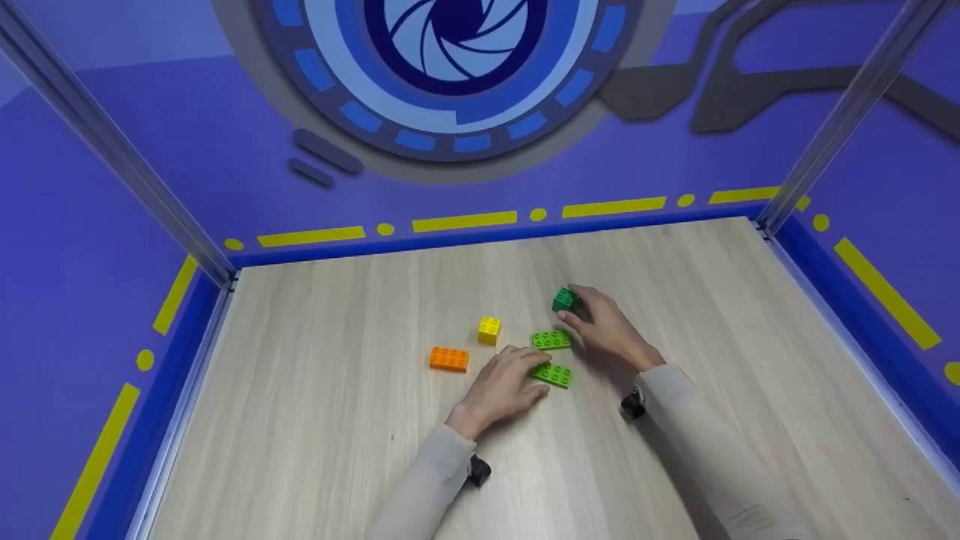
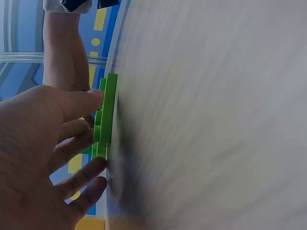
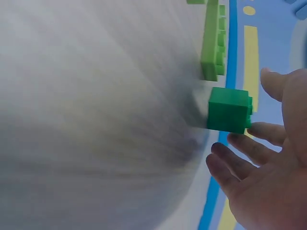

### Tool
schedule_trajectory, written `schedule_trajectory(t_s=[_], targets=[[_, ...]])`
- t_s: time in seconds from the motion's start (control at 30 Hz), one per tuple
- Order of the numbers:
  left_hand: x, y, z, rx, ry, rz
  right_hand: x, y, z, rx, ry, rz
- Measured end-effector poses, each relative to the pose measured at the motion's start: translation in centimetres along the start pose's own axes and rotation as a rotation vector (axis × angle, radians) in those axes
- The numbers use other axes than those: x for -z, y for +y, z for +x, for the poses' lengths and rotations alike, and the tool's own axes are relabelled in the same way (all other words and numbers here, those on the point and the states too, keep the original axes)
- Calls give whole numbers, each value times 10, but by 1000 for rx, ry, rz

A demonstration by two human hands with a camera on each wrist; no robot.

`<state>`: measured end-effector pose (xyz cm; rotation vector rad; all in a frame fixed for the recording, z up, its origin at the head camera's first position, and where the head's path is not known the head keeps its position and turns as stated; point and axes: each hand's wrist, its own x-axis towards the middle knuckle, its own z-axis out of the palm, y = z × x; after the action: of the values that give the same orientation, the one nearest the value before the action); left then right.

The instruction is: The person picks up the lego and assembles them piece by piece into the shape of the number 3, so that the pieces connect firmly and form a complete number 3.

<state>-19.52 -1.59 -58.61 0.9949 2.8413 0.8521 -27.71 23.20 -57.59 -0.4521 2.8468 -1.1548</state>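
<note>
In the head view my left hand (image 1: pixel 508 384) is over the left end of a flat light green toy brick (image 1: pixel 556 376), covering part of it. The left wrist view shows its fingers spread, with the thumb right at the studs of the light green brick (image 2: pixel 109 110). My right hand (image 1: pixel 606 324) is beside a small dark green toy brick (image 1: pixel 563 300). In the right wrist view the fingertips are close to the dark green brick (image 3: pixel 228 109), while the thumb stands apart from it. A second flat light green brick (image 1: pixel 550 340) lies between the hands.
To the left of the hands sit a yellow brick (image 1: pixel 489 330) and a flat orange brick (image 1: pixel 449 359). All stand on a pale wooden table (image 1: pixel 322 420), bounded by blue printed panels (image 1: pixel 390 202) at the back and sides.
</note>
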Motion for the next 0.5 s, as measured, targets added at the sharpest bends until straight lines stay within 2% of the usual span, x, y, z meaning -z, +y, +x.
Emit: schedule_trajectory(t_s=[0.23,0.5], targets=[[-2,0,9,-15,15,5,-2,1,7,-16,28,47],[-1,2,12,-4,8,83,-5,1,10,-23,49,44]])
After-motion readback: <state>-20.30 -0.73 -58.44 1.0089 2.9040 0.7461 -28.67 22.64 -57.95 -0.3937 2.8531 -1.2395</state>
